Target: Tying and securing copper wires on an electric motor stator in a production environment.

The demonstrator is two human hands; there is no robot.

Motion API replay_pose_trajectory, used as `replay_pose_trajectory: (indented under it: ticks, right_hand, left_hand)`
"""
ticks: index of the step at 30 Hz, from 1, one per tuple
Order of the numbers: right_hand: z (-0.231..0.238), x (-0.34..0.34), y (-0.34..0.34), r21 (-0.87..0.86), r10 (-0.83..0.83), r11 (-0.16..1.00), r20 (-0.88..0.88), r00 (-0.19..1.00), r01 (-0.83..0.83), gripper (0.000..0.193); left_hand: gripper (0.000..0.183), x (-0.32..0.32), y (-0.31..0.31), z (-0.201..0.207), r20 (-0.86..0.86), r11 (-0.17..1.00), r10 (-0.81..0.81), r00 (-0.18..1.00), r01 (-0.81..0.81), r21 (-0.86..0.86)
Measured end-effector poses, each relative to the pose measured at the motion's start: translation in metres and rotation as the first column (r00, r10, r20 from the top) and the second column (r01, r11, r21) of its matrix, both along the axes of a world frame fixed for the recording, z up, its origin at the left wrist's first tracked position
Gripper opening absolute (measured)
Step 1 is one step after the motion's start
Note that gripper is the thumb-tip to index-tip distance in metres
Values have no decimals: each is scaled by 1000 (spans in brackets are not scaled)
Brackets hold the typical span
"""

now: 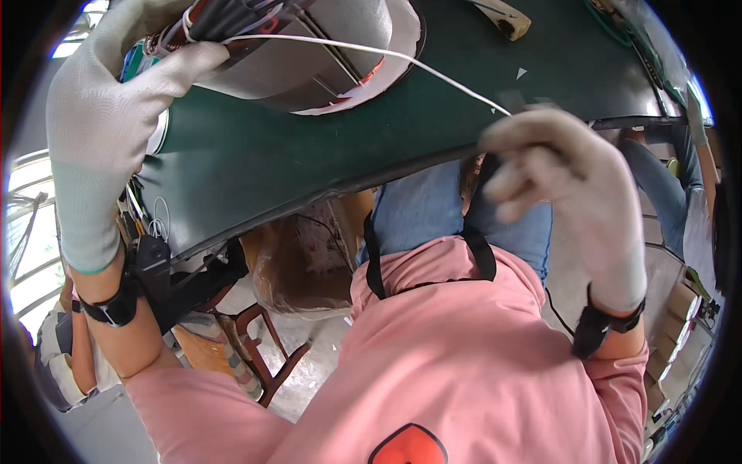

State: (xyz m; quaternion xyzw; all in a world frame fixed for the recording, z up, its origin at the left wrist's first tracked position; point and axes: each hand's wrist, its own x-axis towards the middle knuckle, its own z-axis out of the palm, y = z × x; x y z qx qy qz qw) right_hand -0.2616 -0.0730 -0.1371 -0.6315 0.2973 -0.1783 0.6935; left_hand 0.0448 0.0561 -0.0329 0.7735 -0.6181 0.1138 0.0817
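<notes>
A large grey metal cylinder (pixel 286 73), which looks like a motor stator with copper windings at its left end, lies on the green bench. A bundle of dark wires (pixel 232 19) comes out at that end. My gloved left hand (pixel 112 100) is closed around the bundle's side, its thumb pressed near the start of a white cord (pixel 433 71). The cord runs almost straight to the right, past the cylinder's open end. At its other end my gloved right hand (pixel 556 158) is closed on it, smeared by motion above the bench's front edge.
A tool with a pale wooden end (pixel 506 19) and paper scraps lie on the green bench top (pixel 263 147). Below stands a plastic-lined cardboard box (pixel 297 267) beside a brown wooden frame (pixel 267 332). Another person's legs (pixel 661 182) show at right; another person's arm (pixel 81 352) is at left.
</notes>
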Motion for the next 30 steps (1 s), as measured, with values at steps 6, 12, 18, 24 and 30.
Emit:
replay_pose_trajectory:
  ticks: [6, 12, 18, 24, 30]
  right_hand:
    - [36, 62, 22, 327, 262, 903, 94, 961, -278, 30]
    - [11, 14, 14, 67, 209, 975, 55, 976, -212, 29]
    - [24, 55, 23, -241, 138, 963, 53, 989, -121, 29]
    - [8, 81, -20, -491, 67, 870, 46, 997, -36, 29]
    - [16, 117, -13, -682, 0, 725, 135, 991, 93, 29]
  left_hand:
    - [47, -3, 1, -8, -283, 998, 43, 958, -56, -36]
    - [47, -5, 3, -15, -359, 994, 51, 932, -82, -71]
    - [48, -18, -10, 0, -303, 992, 123, 945, -115, 45]
    - [53, -17, -22, 4, -209, 995, -80, 975, 90, 40]
    - [58, -6, -34, 20, -150, 923, -165, 975, 206, 325]
